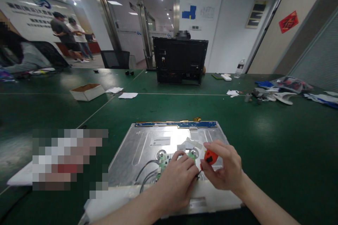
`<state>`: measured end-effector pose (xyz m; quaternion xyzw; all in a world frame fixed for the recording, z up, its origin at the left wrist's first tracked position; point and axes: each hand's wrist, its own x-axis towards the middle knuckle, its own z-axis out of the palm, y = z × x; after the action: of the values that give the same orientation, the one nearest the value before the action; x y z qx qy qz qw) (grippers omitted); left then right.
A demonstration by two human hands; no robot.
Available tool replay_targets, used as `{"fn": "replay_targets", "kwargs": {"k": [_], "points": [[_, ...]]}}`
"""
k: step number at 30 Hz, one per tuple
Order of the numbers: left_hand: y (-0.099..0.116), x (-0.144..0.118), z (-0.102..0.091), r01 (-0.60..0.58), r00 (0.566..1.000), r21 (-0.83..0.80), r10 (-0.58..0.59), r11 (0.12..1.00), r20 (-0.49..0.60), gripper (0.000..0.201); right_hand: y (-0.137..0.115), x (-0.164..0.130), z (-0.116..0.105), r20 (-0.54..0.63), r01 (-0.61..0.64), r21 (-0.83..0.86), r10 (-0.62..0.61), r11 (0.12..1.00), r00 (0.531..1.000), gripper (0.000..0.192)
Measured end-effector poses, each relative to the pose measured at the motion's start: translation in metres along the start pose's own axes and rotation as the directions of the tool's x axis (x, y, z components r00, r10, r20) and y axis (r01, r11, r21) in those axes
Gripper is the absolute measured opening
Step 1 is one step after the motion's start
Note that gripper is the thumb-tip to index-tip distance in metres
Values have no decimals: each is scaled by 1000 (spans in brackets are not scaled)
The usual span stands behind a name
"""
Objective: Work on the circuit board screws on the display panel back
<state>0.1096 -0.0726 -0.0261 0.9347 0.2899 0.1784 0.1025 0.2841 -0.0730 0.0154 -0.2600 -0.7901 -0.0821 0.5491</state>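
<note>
A silver display panel [139, 147] lies back side up on the table in front of me, a blue circuit strip [169, 124] along its far edge. Near its middle is a green circuit board [164, 160] with dark cables [145, 167] running from its left side. My left hand [182, 172] rests over this board with curled fingers; whatever is under the fingertips is hidden. Held between the thumb and fingers of my right hand [227, 165] is a screwdriver [211, 156] with a red-orange handle. Its shaft slants down left, and the tip is hidden beside my left hand.
A black monitor housing [181, 59] stands at the back of the green table [264, 140]. An open box [87, 92] and papers [128, 95] lie left; a bottle [239, 68], small parts [261, 94] and plastic bags [292, 84] right. Pixelation covers an area at left. Several people are beyond.
</note>
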Motion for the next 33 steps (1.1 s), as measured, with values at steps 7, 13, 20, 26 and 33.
{"fn": "replay_targets", "kwargs": {"k": [7, 13, 20, 26, 33], "points": [[1, 0, 1, 8, 1000, -31, -9, 999, -30, 12, 0, 1, 0, 13, -19, 25, 19, 999, 1000, 30], [1, 1, -1, -1, 1000, -5, 1, 1000, -5, 9, -1, 1, -3, 62, -16, 85, 11, 996, 998, 41], [1, 1, -2, -2, 1000, -9, 2, 1000, 13, 10, -1, 1, -4, 52, -30, 16, 29, 999, 998, 44], [2, 1, -1, 17, 1000, -29, -17, 999, -11, 15, 0, -1, 0, 15, -13, -19, 14, 1000, 1000, 35], [2, 0, -1, 5, 1000, -22, -6, 1000, -30, 13, 1, -2, 1, 21, -24, -8, 24, 1000, 999, 30]]}}
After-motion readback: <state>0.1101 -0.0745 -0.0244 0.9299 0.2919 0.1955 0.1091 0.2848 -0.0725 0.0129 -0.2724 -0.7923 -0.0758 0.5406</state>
